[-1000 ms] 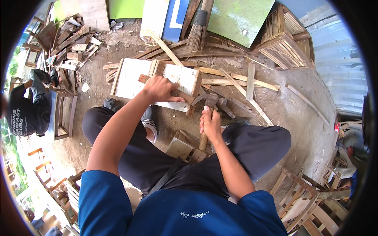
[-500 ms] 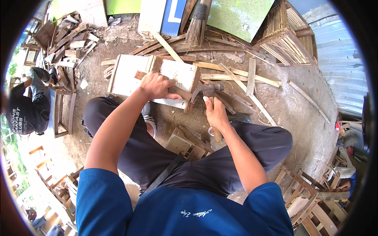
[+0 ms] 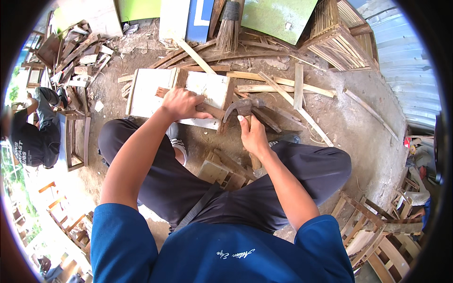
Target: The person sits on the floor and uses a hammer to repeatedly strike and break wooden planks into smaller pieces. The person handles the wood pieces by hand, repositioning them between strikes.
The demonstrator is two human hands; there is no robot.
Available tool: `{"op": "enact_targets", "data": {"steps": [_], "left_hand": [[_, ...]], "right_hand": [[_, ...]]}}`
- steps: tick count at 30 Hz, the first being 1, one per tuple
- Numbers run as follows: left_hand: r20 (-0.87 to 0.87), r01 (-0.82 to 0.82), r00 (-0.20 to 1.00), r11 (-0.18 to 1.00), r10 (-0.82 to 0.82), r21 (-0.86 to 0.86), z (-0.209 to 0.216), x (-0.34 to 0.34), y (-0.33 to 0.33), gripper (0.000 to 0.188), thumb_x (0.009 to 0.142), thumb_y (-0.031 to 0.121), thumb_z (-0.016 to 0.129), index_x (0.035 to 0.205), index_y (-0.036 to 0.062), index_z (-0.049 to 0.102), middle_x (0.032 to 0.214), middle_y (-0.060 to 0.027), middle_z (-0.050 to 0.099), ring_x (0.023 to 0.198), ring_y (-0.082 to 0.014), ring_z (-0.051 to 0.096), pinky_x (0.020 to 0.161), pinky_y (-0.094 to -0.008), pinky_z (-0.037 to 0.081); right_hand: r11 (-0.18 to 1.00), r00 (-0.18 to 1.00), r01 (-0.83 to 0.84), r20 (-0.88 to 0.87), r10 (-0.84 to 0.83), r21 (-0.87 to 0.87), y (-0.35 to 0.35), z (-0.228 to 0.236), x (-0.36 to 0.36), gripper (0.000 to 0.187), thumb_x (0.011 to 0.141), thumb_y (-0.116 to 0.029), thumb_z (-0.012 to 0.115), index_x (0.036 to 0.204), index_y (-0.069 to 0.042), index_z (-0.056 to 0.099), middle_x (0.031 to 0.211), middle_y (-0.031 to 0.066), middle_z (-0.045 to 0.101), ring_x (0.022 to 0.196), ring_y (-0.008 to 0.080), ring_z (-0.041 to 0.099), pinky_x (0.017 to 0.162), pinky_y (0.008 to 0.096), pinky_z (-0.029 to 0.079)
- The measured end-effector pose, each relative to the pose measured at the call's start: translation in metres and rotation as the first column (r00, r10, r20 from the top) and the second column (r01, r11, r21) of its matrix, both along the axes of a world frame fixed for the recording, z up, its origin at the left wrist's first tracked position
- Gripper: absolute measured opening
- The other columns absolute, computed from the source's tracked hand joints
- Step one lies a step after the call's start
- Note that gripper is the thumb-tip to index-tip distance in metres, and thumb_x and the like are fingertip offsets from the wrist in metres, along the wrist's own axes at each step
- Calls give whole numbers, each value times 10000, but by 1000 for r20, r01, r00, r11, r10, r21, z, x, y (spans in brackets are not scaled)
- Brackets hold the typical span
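My left hand (image 3: 181, 103) is closed round a short brown wood strip (image 3: 213, 111), holding it over a white panel with wooden edge battens (image 3: 150, 87). One end of the strip sticks out on each side of the hand. In my right hand (image 3: 255, 137) is a claw hammer (image 3: 244, 104), gripped by its wooden handle just below the head, thumb along it. The hammer's curved claw is at the strip's right end; whether it grips a nail there is too small to tell. The panel lies in front of my bent knees.
Loose wood strips (image 3: 283, 87) lie beyond the panel and to its right. A stick broom (image 3: 229, 30) stands at the back. Scrap wood (image 3: 80, 52) is heaped at far left, near another person (image 3: 35, 127). A slatted wooden frame (image 3: 342, 40) stands at back right, beside corrugated metal sheeting (image 3: 403, 66).
The hammer has tilted a little and its claw has shifted left against the strip's end. My left hand keeps its hold. The whole view has moved slightly.
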State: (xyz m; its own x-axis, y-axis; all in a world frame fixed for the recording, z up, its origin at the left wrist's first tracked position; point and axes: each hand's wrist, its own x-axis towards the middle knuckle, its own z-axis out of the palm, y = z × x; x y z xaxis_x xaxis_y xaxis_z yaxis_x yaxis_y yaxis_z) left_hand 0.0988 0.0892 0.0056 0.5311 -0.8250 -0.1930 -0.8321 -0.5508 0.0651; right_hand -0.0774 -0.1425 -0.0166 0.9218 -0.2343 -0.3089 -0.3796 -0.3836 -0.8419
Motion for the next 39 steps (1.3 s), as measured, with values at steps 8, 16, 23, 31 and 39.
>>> {"op": "enact_targets", "data": {"steps": [8,16,23,31,39], "left_hand": [[-19,-20,1000,1000,20,23,-2,-1,0,838,821,919,478,917,134,757,639,-105,702,615,-278,726,625,-412,566],[29,6,1000,997,-4,-78,-8,-2,4,831,826,905,496,897,119,757,650,-114,707,621,-281,726,651,-408,569],[45,15,999,993,-9,-120,-12,-1,6,796,832,882,523,886,123,758,666,-107,717,637,-287,732,655,-418,576],[42,-35,998,994,40,-101,-14,-2,1,687,841,799,607,981,141,740,726,-96,728,666,-303,734,638,-438,579],[23,-77,997,995,78,-57,-11,-1,-4,648,850,761,642,978,131,721,762,-97,733,704,-319,739,656,-459,586]], "right_hand": [[1000,1000,-17,-21,16,-22,-4,0,5,393,1067,-332,576,1055,59,613,963,336,686,973,542,642,818,536,517],[990,976,130,184,-117,-61,25,-9,-15,271,1060,-227,587,1071,39,636,879,282,690,869,488,674,738,483,525],[987,993,-112,7,114,-115,-6,-7,-3,316,1061,-254,582,1022,60,590,876,315,669,884,532,638,729,530,505],[972,985,-167,-75,156,-166,-16,23,18,361,1068,-289,562,1018,69,568,893,349,664,905,555,628,740,554,501],[940,960,-269,-140,244,-208,-25,39,33,418,1072,-294,533,1064,122,578,878,399,664,897,570,659,770,589,533]]}}
